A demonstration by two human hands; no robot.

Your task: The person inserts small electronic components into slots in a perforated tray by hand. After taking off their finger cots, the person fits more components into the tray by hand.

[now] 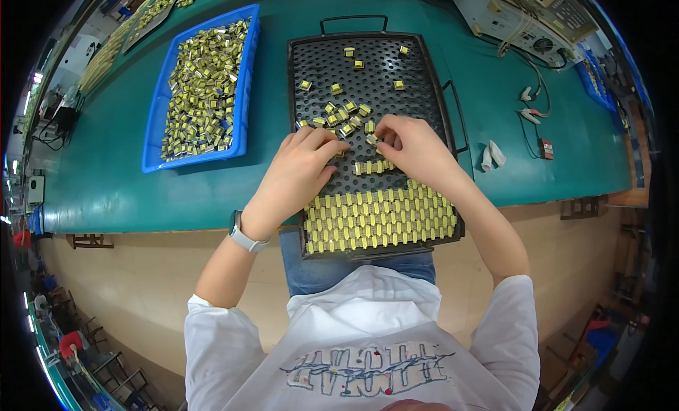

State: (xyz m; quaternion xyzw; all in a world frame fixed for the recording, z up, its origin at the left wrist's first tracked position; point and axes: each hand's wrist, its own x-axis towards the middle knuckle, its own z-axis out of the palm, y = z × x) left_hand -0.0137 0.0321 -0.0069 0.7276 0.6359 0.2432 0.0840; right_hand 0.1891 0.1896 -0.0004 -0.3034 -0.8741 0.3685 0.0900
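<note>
A black perforated metal tray (pixel 327 61) reaches over the table's near edge. Packed rows of small yellow-taped transformers (pixel 378 216) fill its near end, with a short separate row (pixel 373 168) just beyond. Loose transformers (pixel 343 116) lie in a cluster mid-tray, and several more are scattered farther up. My left hand (pixel 303 160), a watch on its wrist, is closed at the tray's left side, with a transformer at its fingertips. Across from it, my right hand (pixel 407 144) pinches a transformer beside the cluster; its fingers partly cover the piece.
Left of the tray, a blue plastic bin (pixel 244 93) is heaped with similar transformers. On the green table (pixel 276 57) at right are a white crumpled item (pixel 493 156), cables with a small red box (pixel 546 149), and a bench instrument (pixel 509 26). Side handles (pixel 458 118) stick out from the tray.
</note>
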